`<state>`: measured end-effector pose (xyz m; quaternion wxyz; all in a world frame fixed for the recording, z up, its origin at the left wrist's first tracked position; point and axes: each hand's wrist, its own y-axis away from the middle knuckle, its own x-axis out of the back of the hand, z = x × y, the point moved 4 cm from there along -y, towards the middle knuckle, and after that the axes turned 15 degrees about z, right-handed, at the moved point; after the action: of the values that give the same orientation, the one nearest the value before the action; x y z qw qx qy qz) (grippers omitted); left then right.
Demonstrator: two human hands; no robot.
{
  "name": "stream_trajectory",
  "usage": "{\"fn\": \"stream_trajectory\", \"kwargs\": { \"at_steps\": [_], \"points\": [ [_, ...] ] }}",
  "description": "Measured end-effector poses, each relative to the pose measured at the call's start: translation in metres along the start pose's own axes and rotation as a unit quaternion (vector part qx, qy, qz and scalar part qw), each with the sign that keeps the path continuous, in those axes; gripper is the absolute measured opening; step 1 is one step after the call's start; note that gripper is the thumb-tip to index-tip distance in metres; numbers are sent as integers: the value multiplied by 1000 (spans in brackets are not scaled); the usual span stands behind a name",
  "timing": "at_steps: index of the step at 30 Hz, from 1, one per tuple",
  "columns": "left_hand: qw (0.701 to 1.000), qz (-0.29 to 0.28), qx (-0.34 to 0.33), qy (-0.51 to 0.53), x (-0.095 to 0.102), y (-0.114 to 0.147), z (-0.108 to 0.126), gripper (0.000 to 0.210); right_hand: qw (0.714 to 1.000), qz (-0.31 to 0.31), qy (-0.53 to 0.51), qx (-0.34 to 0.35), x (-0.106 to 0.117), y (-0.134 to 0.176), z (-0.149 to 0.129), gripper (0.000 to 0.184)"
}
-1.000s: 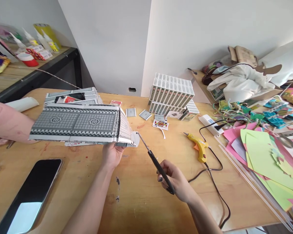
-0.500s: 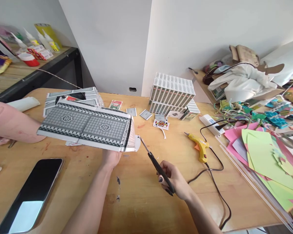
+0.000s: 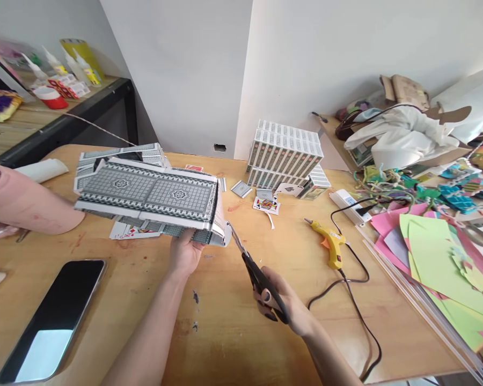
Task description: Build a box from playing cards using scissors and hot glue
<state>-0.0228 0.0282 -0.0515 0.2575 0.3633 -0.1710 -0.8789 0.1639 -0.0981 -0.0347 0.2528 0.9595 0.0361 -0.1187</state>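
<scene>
My left hand (image 3: 186,252) grips the underside of a long box-like structure made of playing cards (image 3: 151,190), held above the table with patterned grey card backs facing me. A curled white card edge sticks out at its right end. In my right hand (image 3: 279,300) is a pair of scissors (image 3: 261,276) with black handles. Their blades point up and left, slightly parted, with the tips beside that card edge; I cannot tell whether they touch it. Behind the held structure, partly hidden, stands another one of playing cards (image 3: 145,151). Loose face-up cards (image 3: 123,230) lie below it.
A yellow glue gun (image 3: 328,241) with a black cord lies to the right near a white power strip (image 3: 348,206). Stacked card boxes (image 3: 284,150) stand against the wall. A phone (image 3: 54,319) and a pink roll (image 3: 32,198) are at the left, coloured paper (image 3: 438,257) at the right.
The card structure has tipped, so its underside and the loose cards below it now show more. The scissor blades have parted a little, with their tips still near the card edge.
</scene>
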Motion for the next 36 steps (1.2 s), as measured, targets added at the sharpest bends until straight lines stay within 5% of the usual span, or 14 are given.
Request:
{"fn": "stream_trajectory", "kwargs": {
  "at_steps": [13, 20, 26, 36],
  "points": [
    [999, -39, 16, -3, 2, -3, -4, 44, 998, 3, -67, -9, 2, -6, 2, 53],
    [1000, -15, -25, 3, 2, -2, 1, 50, 996, 61, -63, 34, 13, 1, -8, 48],
    [999, -15, -40, -6, 1, -2, 0, 50, 999, 11, -51, 1, 5, 13, -8, 48],
    [1000, -1, -10, -2, 1, -3, -1, 39, 998, 41, -27, -41, 1, 3, -7, 50]
  ]
}}
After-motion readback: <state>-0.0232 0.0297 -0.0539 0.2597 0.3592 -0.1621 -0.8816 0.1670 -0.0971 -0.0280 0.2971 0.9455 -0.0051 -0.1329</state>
